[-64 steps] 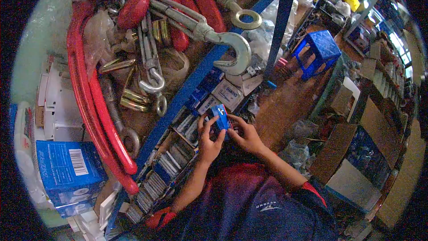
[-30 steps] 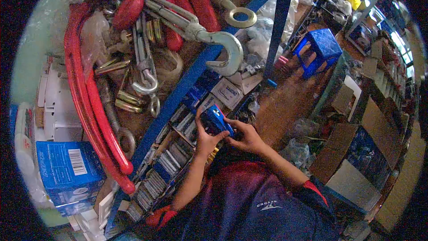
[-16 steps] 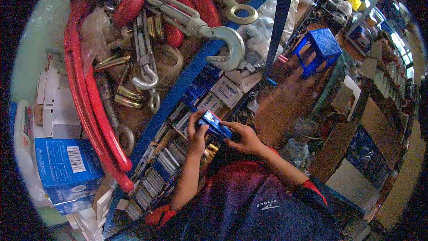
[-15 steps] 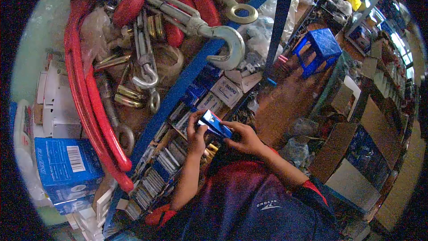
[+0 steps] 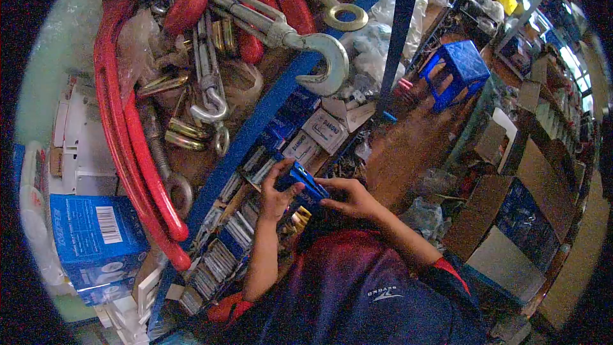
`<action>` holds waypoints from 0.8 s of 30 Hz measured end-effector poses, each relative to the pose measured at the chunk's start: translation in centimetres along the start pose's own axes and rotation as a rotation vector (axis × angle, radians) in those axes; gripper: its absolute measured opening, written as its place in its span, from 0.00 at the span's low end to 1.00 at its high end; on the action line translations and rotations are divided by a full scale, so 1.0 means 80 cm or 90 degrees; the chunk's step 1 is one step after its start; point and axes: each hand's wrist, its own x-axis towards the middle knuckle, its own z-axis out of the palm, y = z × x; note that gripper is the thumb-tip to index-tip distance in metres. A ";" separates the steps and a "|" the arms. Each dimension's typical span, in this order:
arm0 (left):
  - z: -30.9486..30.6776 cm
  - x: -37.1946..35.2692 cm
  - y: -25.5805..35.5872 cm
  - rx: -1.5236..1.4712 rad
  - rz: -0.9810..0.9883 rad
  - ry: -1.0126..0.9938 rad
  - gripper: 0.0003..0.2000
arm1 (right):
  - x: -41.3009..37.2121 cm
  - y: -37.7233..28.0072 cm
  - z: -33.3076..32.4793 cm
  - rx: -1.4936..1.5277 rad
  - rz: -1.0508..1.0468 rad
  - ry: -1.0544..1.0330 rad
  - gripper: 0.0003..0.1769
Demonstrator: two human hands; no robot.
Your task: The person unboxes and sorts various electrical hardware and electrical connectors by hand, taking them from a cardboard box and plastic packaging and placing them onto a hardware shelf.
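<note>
From the wearer's head, the scene is viewed steeply downward and forward in a wide round field; the large steel hook [image 5: 338,65] is seen close up, with the wearer's shirt [image 5: 357,275] framed below it.

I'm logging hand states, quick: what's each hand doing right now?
Left hand: closed on the upper-left end of the small blue box.
Right hand: closed on the other end of it.

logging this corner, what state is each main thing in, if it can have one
small box, held; open or shut unclear
left hand, gripping small box
right hand, gripping small box
big hook, nothing hung on it
carton, open, flaps spread
stool, upright
</note>
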 end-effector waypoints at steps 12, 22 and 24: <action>-0.005 -0.002 0.011 0.011 0.065 0.088 0.20 | 0.002 -0.001 -0.004 0.019 -0.001 0.030 0.22; -0.001 -0.003 0.026 0.207 0.144 0.048 0.09 | -0.001 -0.001 -0.006 0.003 -0.010 0.037 0.21; -0.006 -0.003 0.011 0.158 0.116 0.037 0.08 | -0.003 -0.003 -0.008 -0.003 0.007 0.029 0.21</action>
